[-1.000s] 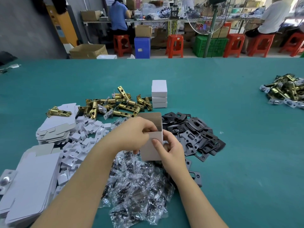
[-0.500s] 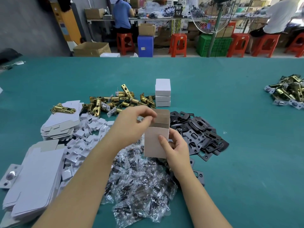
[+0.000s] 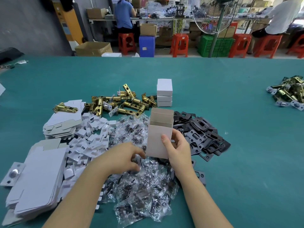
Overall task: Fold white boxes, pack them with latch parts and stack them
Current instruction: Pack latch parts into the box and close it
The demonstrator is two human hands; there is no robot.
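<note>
While right hand (image 3: 178,149) is gripping upright open-topped white cardboard box (image 3: 160,134), still empty, left hand (image 3: 122,159), fingers loosely curled, is reaching clear-bagged screw packets (image 3: 141,191); three closed white boxes (image 3: 164,92) stacked at twelve o'clock.

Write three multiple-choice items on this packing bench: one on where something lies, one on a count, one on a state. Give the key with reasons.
1. Where do the black strike plates lie relative to the open box?
A. To its right
B. To its left
C. Inside it

2. How many closed white boxes are in the stack behind the open box?
A. One
B. Three
C. Six

3. What state is the box in the right hand in?
A. Flat, unfolded
B. Closed
C. Erected, top flaps open

Key:
1 A: the dark plates spread out on the box's right side.
2 B: three box fronts show one above another.
3 C: the box stands upright with its top open and the inside visible, while the left hand reaches down over the clear screw packets.
</note>
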